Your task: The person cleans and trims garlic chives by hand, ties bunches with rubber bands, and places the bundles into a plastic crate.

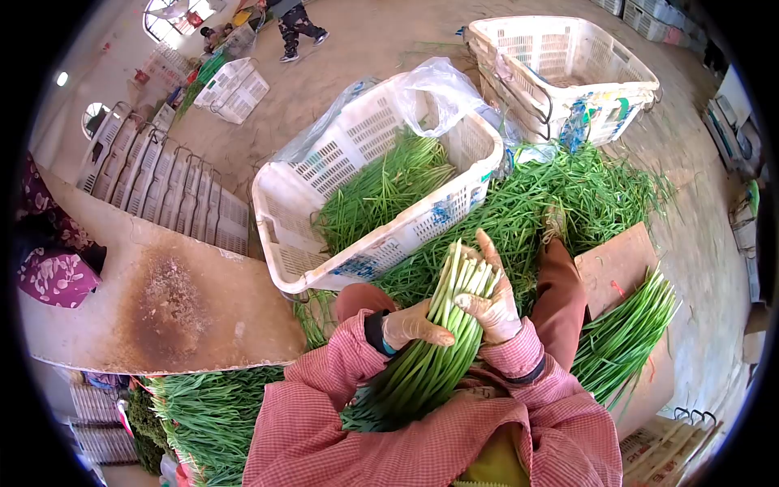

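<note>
A thick bunch of green stalks (438, 349) lies across my lap, its pale ends pointing up and away from me. My left hand (412, 325), in a thin, stained glove, is wrapped round the bunch from the left, thumb across the stalks. On the other side my right hand (495, 296) lies against the pale ends, fingers stretched upward and thumb over the front of the stalks. Loose green stalks (519, 203) are heaped just beyond my knees. A white basket (381, 252) beyond my left knee holds more of them.
At right, a tied bunch (629, 333) rests on a cardboard sheet (608, 272). Another white basket (568, 97) stands at the back right. A stained board (235, 325) and more greens (219, 414) are at left. One person (296, 28) walks far off; a purple sleeve (57, 280) shows at left.
</note>
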The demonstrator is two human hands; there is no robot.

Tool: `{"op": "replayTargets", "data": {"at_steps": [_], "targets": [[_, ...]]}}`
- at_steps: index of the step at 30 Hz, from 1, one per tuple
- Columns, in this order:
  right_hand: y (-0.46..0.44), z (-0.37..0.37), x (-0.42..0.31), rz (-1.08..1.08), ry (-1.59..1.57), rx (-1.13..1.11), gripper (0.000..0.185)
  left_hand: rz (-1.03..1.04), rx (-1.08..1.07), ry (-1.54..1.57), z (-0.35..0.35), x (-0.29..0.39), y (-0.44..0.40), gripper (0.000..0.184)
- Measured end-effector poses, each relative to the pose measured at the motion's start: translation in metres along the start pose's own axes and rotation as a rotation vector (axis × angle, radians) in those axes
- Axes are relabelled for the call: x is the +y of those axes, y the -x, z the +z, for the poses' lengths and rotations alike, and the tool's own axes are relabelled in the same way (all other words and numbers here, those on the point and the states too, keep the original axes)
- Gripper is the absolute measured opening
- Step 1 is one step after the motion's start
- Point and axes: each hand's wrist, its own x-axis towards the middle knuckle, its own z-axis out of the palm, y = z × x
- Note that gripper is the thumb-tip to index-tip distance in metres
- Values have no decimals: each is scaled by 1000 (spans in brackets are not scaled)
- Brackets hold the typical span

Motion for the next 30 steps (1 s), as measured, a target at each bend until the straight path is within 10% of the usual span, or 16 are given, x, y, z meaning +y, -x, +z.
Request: {"op": "replayTargets", "data": {"at_steps": [3, 5, 8, 11, 15, 19, 22, 24, 26, 28, 30], "targets": [[-10, -7, -8, -341, 463, 25, 112, -40, 3, 67, 5, 1, -1, 57], [-15, -7, -24, -417, 796, -167, 72, -41, -3, 83, 5, 1, -3, 59], [-15, -11, -17, -140, 430, -241, 19, -68, -117, 109, 4, 4, -1, 59], [-8, 1, -12, -97, 393, -321, 13, 14, 6, 387, 15, 13, -2, 56], [-36, 2, -32, 2, 743, -402, 70, -60, 140, 211, 20, 41, -6, 32], [-65, 13, -26, -8, 146, -333, 88, 381, 234, -29, 22, 113, -11, 36], [-27, -16, 33, 439, 484, -702, 76, 593, 249, -123, 25, 207, 20, 35], [-12, -43, 41, 973, 1429, -477, 64, 840, 351, -303, 38, 254, 49, 34], [13, -84, 14, 801, 2023, -744, 45, 1016, 461, -467, 48, 277, 71, 34], [-11, -112, -4, 890, 2072, 50, 68, 1137, 577, -562, 66, 285, 75, 34], [-40, -96, -55, 384, 1935, 140, 103, 1202, 594, -641, 84, 273, 62, 34]]}}
